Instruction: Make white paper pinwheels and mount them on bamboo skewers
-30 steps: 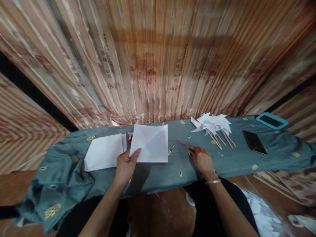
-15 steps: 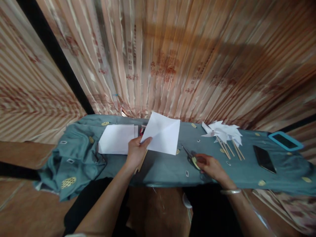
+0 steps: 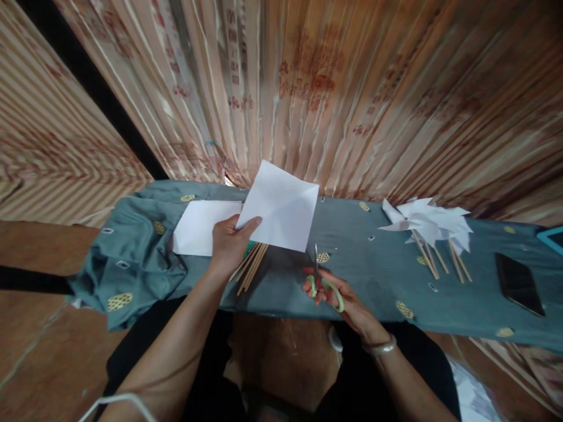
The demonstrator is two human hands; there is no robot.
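Note:
A square white sheet of paper (image 3: 281, 202) with faint crease lines is pinched at its lower left corner by my left hand (image 3: 231, 243), thumb on top. My right hand (image 3: 341, 296) grips a pair of scissors with pale green handles (image 3: 333, 293); the blades point up, just below the sheet's lower right corner. Several wooden sticks (image 3: 253, 269) lie beneath the sheet, beside my left hand. Behind that hand is a stack of white paper (image 3: 200, 225), partly covered by it.
Several white paper pinwheels (image 3: 433, 220) on wooden sticks lie in a pile on the right. A black phone (image 3: 519, 284) and a blue-edged tablet (image 3: 553, 237) are further right. The green patterned cloth (image 3: 281, 305) covers the narrow table, with a pleated curtain (image 3: 281, 88) behind.
My right hand has lifted the scissors off the cloth and brought them left, closer to the paper. My left hand keeps hold of the sheet. The view has shifted left and down.

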